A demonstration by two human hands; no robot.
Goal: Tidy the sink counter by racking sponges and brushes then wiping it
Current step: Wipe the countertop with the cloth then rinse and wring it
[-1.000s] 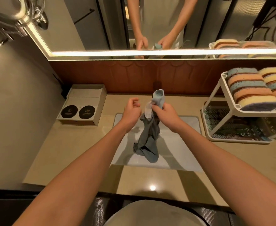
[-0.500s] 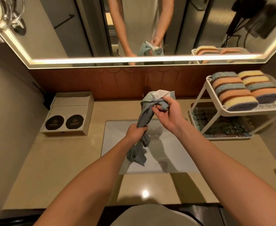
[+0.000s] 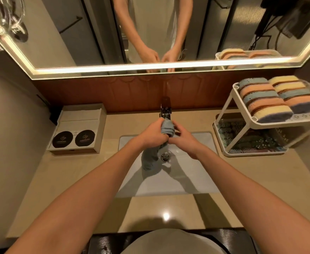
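Right now we are holding a blue-grey cloth [image 3: 167, 128] over the white sink basin [image 3: 196, 180], just in front of the chrome tap [image 3: 166, 111]. Our left hand [image 3: 153, 137] is curling its fingers round the cloth's bunched upper part. Our right hand [image 3: 184, 142] is closing on the same bunch from the other side, so both hands are gripping it close together. The cloth's loose end is hanging below the left hand, beside the drain [image 3: 165, 157]; whether it is touching the basin we cannot tell. On the right of the beige counter [image 3: 73, 180] a white two-tier rack [image 3: 254, 118] is standing. Its upper tray is carrying two rows of sponges [image 3: 260, 99] in blue, orange and yellow, set on edge and leaning on one another. Dark patterned things are lying in its lower tray, too dim for us to name. Left of the basin a pale box [image 3: 81, 121] with two round black labels is sitting near the back wall.
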